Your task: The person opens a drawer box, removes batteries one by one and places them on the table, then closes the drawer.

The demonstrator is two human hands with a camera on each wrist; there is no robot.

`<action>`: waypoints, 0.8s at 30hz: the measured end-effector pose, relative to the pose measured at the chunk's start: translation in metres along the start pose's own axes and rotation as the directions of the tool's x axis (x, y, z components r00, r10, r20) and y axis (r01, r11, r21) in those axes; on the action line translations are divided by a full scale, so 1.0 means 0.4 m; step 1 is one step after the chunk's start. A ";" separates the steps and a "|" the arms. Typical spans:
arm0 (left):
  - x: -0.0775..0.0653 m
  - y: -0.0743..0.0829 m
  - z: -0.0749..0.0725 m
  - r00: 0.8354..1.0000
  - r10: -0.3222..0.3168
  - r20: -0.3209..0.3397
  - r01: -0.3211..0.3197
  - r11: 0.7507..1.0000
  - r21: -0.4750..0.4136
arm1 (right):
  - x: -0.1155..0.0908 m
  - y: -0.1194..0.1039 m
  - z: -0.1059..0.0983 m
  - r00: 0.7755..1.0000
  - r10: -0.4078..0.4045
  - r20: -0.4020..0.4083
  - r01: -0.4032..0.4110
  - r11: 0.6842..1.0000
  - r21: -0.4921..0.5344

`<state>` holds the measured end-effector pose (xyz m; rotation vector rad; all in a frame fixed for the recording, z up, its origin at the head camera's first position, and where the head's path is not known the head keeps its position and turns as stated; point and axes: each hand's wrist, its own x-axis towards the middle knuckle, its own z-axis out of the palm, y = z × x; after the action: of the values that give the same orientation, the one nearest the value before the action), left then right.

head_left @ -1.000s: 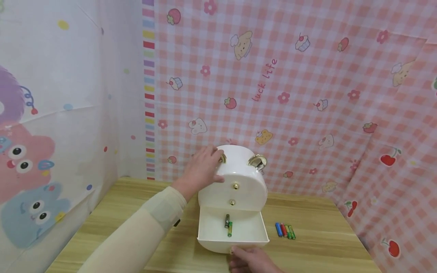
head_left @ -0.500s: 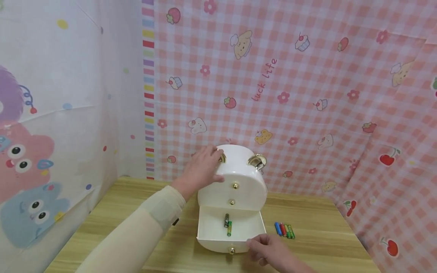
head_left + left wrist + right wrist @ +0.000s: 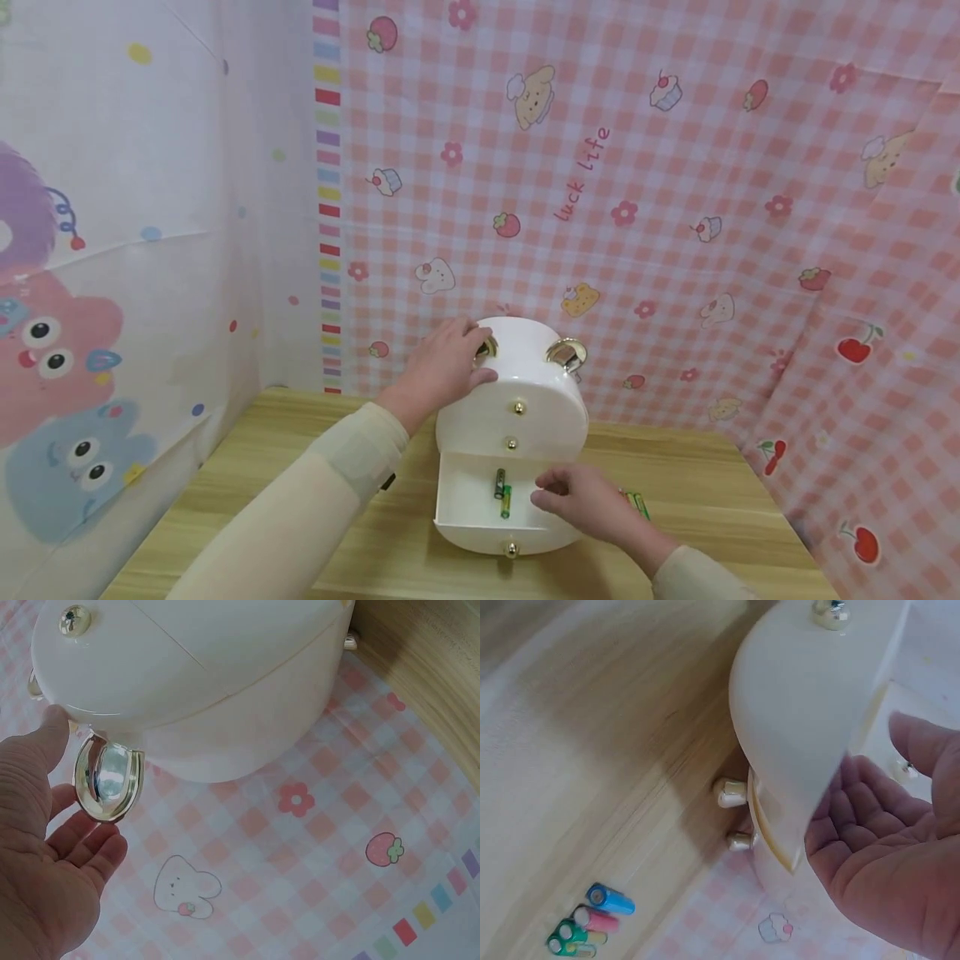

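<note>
Since half a second ago, the right hand (image 3: 588,504) has been moved from the front corner of the white plastic drawer with a curved front (image 3: 472,540) to a place over its right side; the left hand (image 3: 442,367) has been kept where it was.

Behind everything, a pink-and-white checked cloth (image 3: 465,208) is hung. Below it, on the pale wood-grained counter (image 3: 300,467), a glossy white rounded plastic cabinet (image 3: 551,425) is stood, and from its base the drawer is pulled well out towards the person. At the cabinet's top, a shiny gold ring-shaped handle (image 3: 109,784) is held by the left hand, between thumb and fingers. Nothing is seen to be held by the right hand, whose thumb is kept apart from its loosely bent fingers.

Near the middle of the drawer, a dark cylindrical battery (image 3: 500,483) and a green cylindrical battery (image 3: 506,502) are laid close together. Right of the cabinet, a blue battery (image 3: 611,898), a pinkish-red battery (image 3: 596,918) and two green batteries (image 3: 571,930) are lined up on the counter.

Judged by this, the opening of the drawer is done; two batteries are left inside, and the drawer has not yet been pushed back in.
</note>
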<state>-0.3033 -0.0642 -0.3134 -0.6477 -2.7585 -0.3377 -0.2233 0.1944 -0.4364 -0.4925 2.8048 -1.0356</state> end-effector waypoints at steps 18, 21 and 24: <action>-0.006 -0.003 0.005 1.000 0.021 -0.018 -0.021 1.000 0.002 | 0.128 0.009 0.103 0.959 -0.278 0.058 0.282 0.913 -0.293; -0.008 -0.004 0.006 0.999 0.028 -0.026 -0.028 1.000 0.007 | 0.140 0.004 0.117 0.954 -0.292 0.064 0.294 0.886 -0.359; -0.010 -0.005 0.008 0.999 0.033 -0.028 -0.033 0.999 0.011 | 0.148 0.002 0.130 0.966 -0.251 0.065 0.256 0.885 -0.390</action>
<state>-0.3015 -0.0664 -0.3179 -0.6802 -2.7182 -0.3229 -0.2681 0.1430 -0.4762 -0.9256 3.0003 -0.4802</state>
